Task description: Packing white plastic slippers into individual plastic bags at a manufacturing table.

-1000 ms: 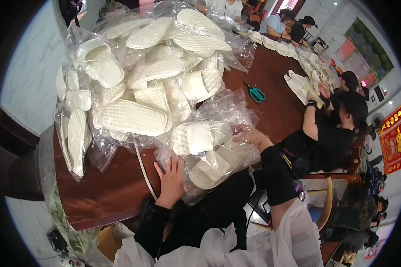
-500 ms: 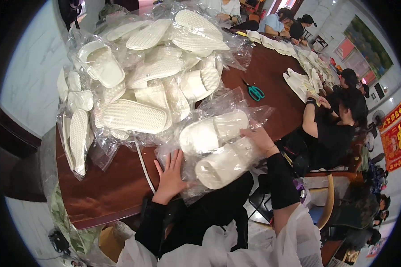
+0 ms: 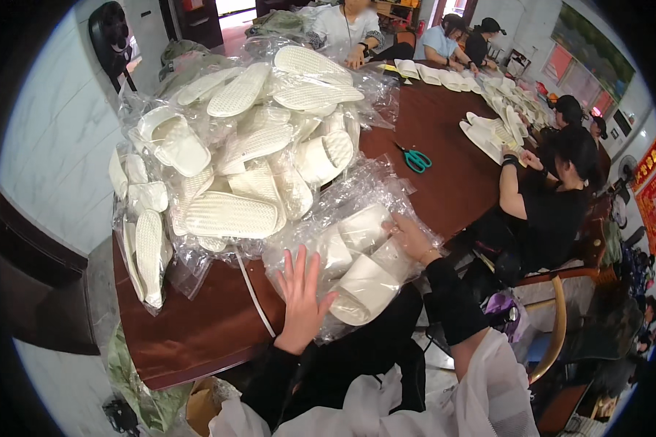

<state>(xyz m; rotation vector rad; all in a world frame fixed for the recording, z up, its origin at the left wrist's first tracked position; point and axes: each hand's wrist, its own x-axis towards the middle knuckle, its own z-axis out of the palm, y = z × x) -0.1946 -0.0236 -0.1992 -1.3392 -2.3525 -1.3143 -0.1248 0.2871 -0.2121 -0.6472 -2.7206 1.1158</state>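
Observation:
A pair of cream slippers (image 3: 368,285) in a clear plastic bag (image 3: 310,244) lies at the table's near edge, in front of me. Its wide straps and one open end face up toward me. My right hand (image 3: 413,242) grips the pair's right side through the plastic, thumb and fingers closed on it. Along the bag's left edge rests my left hand (image 3: 302,304), its fingers stretched out and apart. Beyond the left hand is a heap of bagged cream slippers (image 3: 233,215), piled loosely on the brown table (image 3: 204,313).
Teal-handled scissors (image 3: 417,161) lie on the table to the right of the heap. A white strip (image 3: 254,291) runs toward the near edge. More slippers (image 3: 488,135) line the far right, where co-workers sit, one person in black (image 3: 554,218) closest. A wooden chair (image 3: 557,328) stands at the right.
The bagged pair has tilted and turned, so its straps and open end now show more. My left hand has moved up beside the bag. The whole view has shifted slightly.

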